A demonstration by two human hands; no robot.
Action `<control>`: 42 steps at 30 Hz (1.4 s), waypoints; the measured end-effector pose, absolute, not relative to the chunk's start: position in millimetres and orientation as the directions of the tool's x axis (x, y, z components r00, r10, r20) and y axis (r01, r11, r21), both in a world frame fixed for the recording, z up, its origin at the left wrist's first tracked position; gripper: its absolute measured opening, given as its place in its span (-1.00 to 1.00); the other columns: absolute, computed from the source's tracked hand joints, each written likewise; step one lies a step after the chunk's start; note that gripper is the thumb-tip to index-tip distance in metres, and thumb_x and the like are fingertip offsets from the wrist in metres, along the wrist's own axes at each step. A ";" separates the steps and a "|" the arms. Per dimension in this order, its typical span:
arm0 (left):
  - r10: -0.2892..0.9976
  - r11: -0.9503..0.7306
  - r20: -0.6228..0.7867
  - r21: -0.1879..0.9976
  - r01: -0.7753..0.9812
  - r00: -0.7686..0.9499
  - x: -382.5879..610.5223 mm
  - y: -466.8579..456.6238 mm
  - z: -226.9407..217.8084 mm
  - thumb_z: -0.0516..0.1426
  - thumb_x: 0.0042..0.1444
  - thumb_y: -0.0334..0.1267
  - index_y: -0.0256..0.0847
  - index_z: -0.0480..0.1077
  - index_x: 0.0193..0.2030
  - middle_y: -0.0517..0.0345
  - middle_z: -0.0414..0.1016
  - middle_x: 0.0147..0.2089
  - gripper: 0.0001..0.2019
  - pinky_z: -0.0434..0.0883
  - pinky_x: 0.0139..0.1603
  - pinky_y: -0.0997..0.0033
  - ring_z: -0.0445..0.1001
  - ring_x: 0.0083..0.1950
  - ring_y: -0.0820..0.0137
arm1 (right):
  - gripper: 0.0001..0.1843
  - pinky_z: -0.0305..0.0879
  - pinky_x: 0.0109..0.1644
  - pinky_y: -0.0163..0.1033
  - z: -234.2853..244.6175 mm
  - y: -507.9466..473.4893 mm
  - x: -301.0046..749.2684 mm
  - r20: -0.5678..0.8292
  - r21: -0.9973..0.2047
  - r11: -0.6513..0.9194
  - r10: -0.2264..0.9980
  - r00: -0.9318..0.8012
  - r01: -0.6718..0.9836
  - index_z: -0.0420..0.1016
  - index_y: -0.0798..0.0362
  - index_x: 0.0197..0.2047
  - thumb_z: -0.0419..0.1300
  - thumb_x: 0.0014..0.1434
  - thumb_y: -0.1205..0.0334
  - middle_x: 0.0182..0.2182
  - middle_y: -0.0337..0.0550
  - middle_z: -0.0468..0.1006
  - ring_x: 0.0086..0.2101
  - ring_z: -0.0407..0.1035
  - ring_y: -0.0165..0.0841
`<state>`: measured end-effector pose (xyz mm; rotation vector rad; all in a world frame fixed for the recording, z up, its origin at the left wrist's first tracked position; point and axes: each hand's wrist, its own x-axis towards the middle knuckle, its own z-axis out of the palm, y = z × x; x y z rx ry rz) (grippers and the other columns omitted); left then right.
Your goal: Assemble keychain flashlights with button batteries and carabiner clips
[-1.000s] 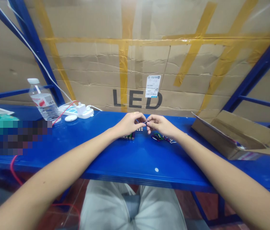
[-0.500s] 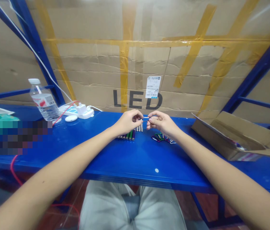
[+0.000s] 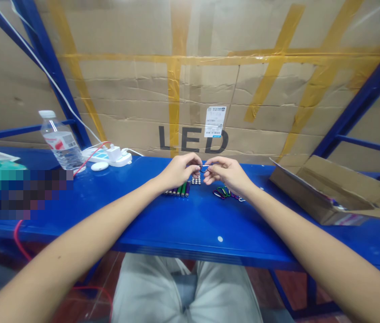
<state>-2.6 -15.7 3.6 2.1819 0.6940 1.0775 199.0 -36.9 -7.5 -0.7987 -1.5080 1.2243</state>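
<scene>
Both my hands meet above the far middle of the blue table [image 3: 190, 224]. My left hand [image 3: 178, 172] and my right hand [image 3: 226, 173] each pinch one end of a small dark ring-shaped clip [image 3: 204, 168] held between them. Under my left hand lies a row of small coloured cylinders [image 3: 178, 191], with a cluster of small silver pieces [image 3: 196, 180] just behind it. A little heap of coloured clips [image 3: 225, 193] lies under my right wrist.
A water bottle [image 3: 60, 140], a white power strip with a charger [image 3: 109, 156] and a white oval object [image 3: 99, 166] stand at the back left. An open cardboard box [image 3: 334, 188] sits at the right. A taped cardboard wall marked LED [image 3: 193, 139] closes the back.
My hands lifted slightly off the table, drew a little apart with the small clip between them, then came closer together again. Nothing else has moved.
</scene>
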 end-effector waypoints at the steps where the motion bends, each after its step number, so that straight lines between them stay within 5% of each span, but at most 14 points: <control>1: 0.676 -0.680 0.508 0.709 0.187 0.535 -2.2 -16.9 4.2 0.08 0.17 -0.42 -0.26 0.37 -0.22 0.18 0.49 -0.34 -0.92 0.48 -0.21 0.38 0.51 -0.34 0.45 | -0.69 0.56 -0.38 -0.16 -7.3 -37.3 199.0 0.286 -0.958 0.274 0.916 -0.283 -0.084 0.50 0.09 -0.24 0.40 -0.02 0.13 -0.51 -0.15 0.61 -0.52 0.53 -0.31; 10: 0.681 -0.667 0.462 0.712 0.220 0.569 1.1 -25.9 7.0 0.12 0.17 -0.36 -0.25 0.39 -0.20 0.13 0.52 -0.33 -0.93 0.49 -0.28 0.37 0.53 -0.32 0.40 | -0.83 0.43 -0.63 -0.30 -5.2 -37.9 202.2 0.305 -0.944 0.328 0.893 -0.331 0.014 0.49 0.05 -0.29 0.33 0.06 0.17 -0.60 -0.30 0.45 -0.64 0.37 -0.45; 33: 0.769 -0.469 0.357 0.878 0.090 0.531 8.3 -26.1 6.0 0.17 0.13 -0.45 -0.34 0.40 -0.23 0.13 0.55 -0.34 -0.94 0.54 -0.29 0.42 0.60 -0.36 0.44 | -0.87 0.31 -0.73 -0.36 -3.9 -40.6 202.9 0.281 -0.941 0.329 0.886 -0.369 0.074 0.41 0.05 -0.30 0.26 0.11 0.20 -0.60 -0.35 0.32 -0.66 0.21 -0.51; 42: 0.781 -0.429 0.316 0.898 0.095 0.539 5.6 -24.3 9.1 0.19 0.08 -0.51 -0.34 0.45 -0.31 0.13 0.57 -0.41 -0.94 0.52 -0.29 0.43 0.57 -0.38 0.46 | -0.94 0.17 -0.81 -0.38 -1.0 -47.7 191.6 0.207 -0.926 0.277 0.941 -0.268 0.258 0.36 0.08 -0.33 0.16 0.20 0.34 -0.59 -0.33 0.37 -0.79 0.22 -0.51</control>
